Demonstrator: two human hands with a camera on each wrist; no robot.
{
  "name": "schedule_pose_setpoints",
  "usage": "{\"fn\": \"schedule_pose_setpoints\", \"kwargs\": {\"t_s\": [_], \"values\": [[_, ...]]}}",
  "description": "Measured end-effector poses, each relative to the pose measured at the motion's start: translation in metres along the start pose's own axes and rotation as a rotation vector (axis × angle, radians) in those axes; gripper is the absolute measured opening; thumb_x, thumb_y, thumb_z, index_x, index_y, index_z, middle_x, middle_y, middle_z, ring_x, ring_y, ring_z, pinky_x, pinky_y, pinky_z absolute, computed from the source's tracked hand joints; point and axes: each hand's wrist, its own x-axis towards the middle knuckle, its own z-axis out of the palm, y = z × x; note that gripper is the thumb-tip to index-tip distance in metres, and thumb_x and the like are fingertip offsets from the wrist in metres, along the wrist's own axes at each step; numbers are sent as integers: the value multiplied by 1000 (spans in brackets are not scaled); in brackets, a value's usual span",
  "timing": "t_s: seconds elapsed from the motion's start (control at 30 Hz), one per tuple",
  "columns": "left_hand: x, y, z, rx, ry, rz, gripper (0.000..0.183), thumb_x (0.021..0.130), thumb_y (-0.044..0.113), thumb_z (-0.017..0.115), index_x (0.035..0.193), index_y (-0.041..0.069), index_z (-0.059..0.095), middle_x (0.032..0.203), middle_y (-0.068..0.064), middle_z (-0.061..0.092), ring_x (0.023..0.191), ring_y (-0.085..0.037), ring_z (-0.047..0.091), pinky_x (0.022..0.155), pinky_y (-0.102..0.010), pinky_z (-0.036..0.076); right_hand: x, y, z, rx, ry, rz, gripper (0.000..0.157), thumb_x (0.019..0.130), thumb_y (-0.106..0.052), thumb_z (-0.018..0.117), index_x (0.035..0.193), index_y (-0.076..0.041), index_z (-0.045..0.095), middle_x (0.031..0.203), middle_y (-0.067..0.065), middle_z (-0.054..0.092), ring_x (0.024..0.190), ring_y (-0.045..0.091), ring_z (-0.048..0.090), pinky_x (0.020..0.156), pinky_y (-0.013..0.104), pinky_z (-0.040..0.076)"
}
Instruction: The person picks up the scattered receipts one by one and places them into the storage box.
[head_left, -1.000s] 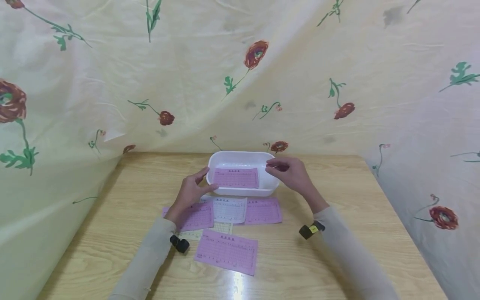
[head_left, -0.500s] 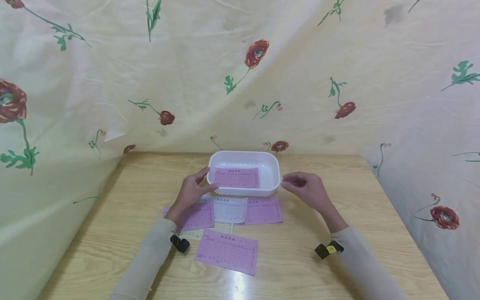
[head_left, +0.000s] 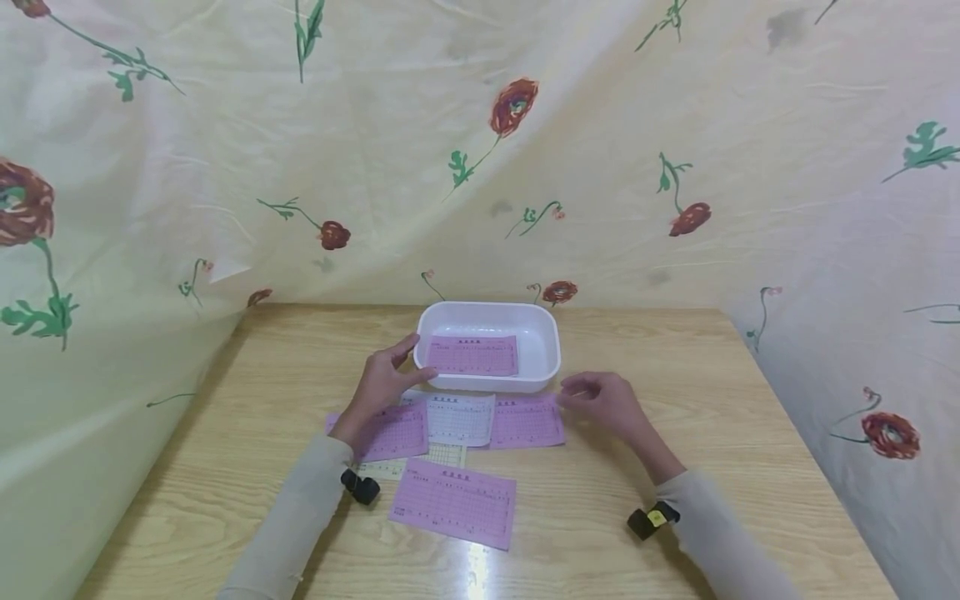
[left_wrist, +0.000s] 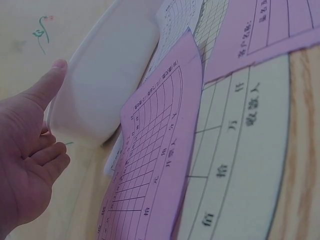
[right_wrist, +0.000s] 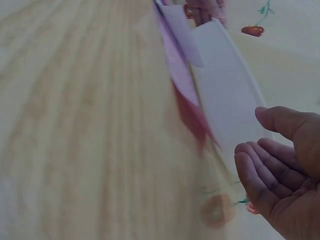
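At the far middle of the wooden table [head_left: 592,533] sits a white tub [head_left: 538,346], with one pink slip [head_left: 472,357] lying flat inside it, toward its left side. The left hand [head_left: 384,383] grips the tub's near left corner, thumb on the near rim and fingers bent round the left end. The right hand [head_left: 603,398] holds nothing — its fingers are loosely curled, with the thumb standing apart from them — and it hovers just beside the far right corner of the right pink slip [head_left: 528,422]; whether it touches the paper I cannot tell.

Just in front of the tub, a white slip [head_left: 460,421] overlaps that right pink slip, and the left pink slip [head_left: 393,432] lies partly under the left wrist. Nearer the person, a cream slip [head_left: 447,455] shows from beneath the left pink slip and the front pink slip [head_left: 453,504]. Both arms wear pale sleeves [head_left: 296,517]. Behind the table hangs a flowered cloth [head_left: 360,150].
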Motion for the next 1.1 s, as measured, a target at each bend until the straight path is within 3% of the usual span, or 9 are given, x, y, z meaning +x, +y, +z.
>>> {"fn": "schedule_pose_setpoints", "kwargs": {"t_s": [0.3, 0.67, 1.1], "values": [[-1, -2, 0, -2, -2, -1, 87, 83, 36, 86, 151, 2, 45, 160, -9, 39, 149, -26, 37, 121, -37, 37, 2, 6, 13, 20, -22, 78, 40, 88, -22, 82, 120, 0, 71, 107, 15, 76, 88, 21, 73, 73, 31, 64], [-1, -1, 1, -13, 1, 15, 86, 83, 34, 87, 151, 2, 45, 160, -11, 39, 148, -26, 38, 120, -38, 37, 6, 12, 20, -14, -20, 65, 48, 85, -26, 84, 122, 1, 69, 110, 15, 76, 95, 26, 75, 88, 41, 63], [0, 1, 0, -13, -1, 13, 86, 83, 32, 87, 151, 1, 44, 160, -12, 39, 148, -27, 38, 120, -36, 37, 9, 9, 25, -64, -21, 62, 48, 83, -22, 86, 122, 0, 69, 97, 8, 77, 87, 20, 73, 82, 38, 64]]}}
